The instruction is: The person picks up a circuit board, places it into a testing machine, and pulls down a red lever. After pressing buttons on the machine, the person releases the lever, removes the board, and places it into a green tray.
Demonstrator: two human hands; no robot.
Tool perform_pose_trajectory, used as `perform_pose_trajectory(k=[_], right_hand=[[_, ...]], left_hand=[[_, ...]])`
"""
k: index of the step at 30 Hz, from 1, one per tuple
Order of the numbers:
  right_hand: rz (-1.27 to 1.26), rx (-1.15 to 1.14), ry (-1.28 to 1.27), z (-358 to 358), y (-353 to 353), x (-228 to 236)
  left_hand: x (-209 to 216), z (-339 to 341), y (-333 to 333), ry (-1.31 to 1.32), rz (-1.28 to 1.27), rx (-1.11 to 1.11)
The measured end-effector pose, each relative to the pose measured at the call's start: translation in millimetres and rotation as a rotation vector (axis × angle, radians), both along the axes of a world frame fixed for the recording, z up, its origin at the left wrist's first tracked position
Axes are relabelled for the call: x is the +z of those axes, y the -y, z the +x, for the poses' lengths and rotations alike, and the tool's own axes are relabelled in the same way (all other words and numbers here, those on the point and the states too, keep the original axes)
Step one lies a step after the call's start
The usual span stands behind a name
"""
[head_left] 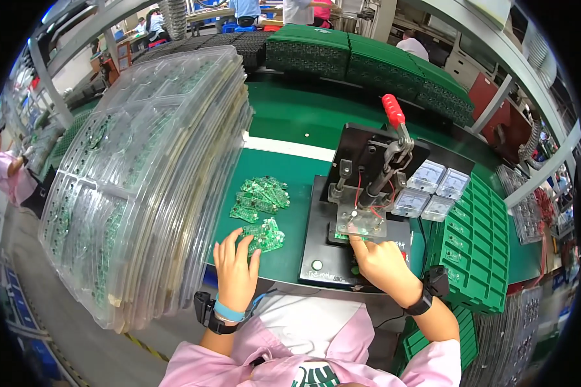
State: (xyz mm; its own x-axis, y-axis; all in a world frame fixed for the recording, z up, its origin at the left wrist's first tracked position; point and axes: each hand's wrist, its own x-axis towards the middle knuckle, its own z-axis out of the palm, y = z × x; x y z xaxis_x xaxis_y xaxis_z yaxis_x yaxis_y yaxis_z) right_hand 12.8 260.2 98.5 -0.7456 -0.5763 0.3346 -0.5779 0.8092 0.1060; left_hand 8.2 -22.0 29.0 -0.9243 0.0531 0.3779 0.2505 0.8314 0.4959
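My left hand (236, 266) rests at the near pile of small green circuit boards (269, 236), fingers apart and tips touching its left edge. Just behind lies a second loose heap of green circuit boards (263, 195). My right hand (384, 267) is at the black test fixture (316, 242), its index finger stretched out to the slot under the clear plate (368, 226). A bit of green board shows beside that fingertip; the other fingers curl out of sight underneath. The toggle clamp's red handle (394, 111) points up.
Tall stacked clear plastic trays (142, 187) of boards crowd the left. Four small panel meters (430, 189) stand right of the fixture, beside green compartment trays (474, 251). More green trays (342, 55) line the back. Other people work farther off, one in pink (13, 171) at left.
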Motion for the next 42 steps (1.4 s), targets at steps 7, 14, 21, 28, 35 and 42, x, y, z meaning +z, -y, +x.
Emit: perform_pose_trajectory(k=[7,14,21,28,35,42], right_hand=[[0.095,-0.066,0.109,-7,16,13],[0.032,-0.008,-0.028,-6,9,7],[-0.415,0.145,-0.198,28,-30,38],[-0.807,-0.597,-0.931,-37,-202,117],[-0.272,-0.908,-0.452,-83,-290,-11],[-0.714,-0.621,-0.756,-83,-208,101]], left_hand=[[0,0,0,-0.034,-0.059,-0.080],[17,-2,-20,-0.210,0.235,-0.056],[46,-2,-69,-0.305,0.281,-0.354],[63,-24,-100,-0.343,0.005,-0.721],[55,-33,-116,-0.304,-0.104,-0.675],[53,-28,-114,-0.182,-0.077,-0.764]])
